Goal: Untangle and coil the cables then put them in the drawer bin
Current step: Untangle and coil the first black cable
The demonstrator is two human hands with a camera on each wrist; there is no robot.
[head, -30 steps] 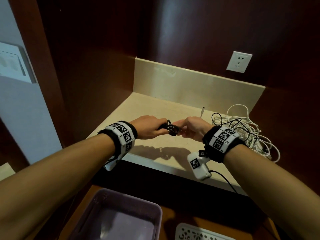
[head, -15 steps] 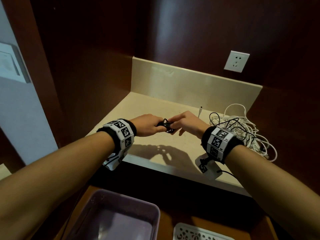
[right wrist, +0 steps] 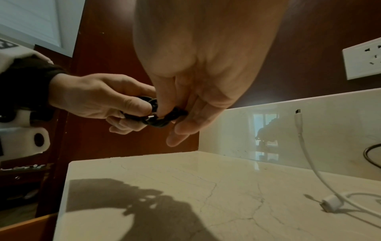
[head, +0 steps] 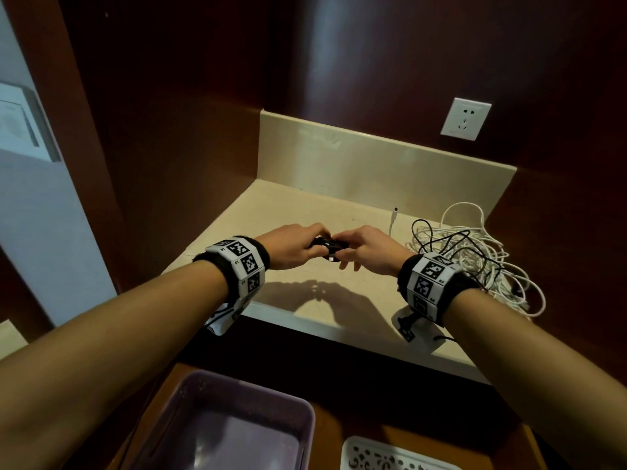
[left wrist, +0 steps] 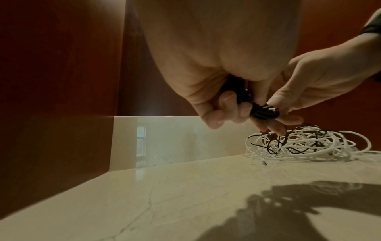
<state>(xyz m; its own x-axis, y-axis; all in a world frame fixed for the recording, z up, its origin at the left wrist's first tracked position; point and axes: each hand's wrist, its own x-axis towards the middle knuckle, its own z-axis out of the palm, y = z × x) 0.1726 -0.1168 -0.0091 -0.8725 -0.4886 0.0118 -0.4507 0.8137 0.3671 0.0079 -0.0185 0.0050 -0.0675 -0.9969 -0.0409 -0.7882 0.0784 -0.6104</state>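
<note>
A small coiled black cable [head: 330,247] [left wrist: 255,108] [right wrist: 158,115] is held between both hands above the beige counter [head: 305,212]. My left hand [head: 295,247] [left wrist: 224,107] grips one side of the coil with curled fingers. My right hand [head: 359,252] [right wrist: 175,114] pinches the other side between thumb and forefinger, its other fingers hanging straight. A tangle of white and black cables [head: 475,252] [left wrist: 305,143] lies on the counter at the right. A purple bin [head: 224,425] sits in the open drawer below.
A white cable end [head: 394,215] [right wrist: 299,127] leans up against the backsplash. A wall socket [head: 465,118] is at the back right. A white perforated tray [head: 390,457] lies beside the bin. Dark wood walls close in the counter on both sides.
The hands stay together on the black coil; the right hand's fingers have shifted from curled to a pinch with the rest extended. The coil looks tighter.
</note>
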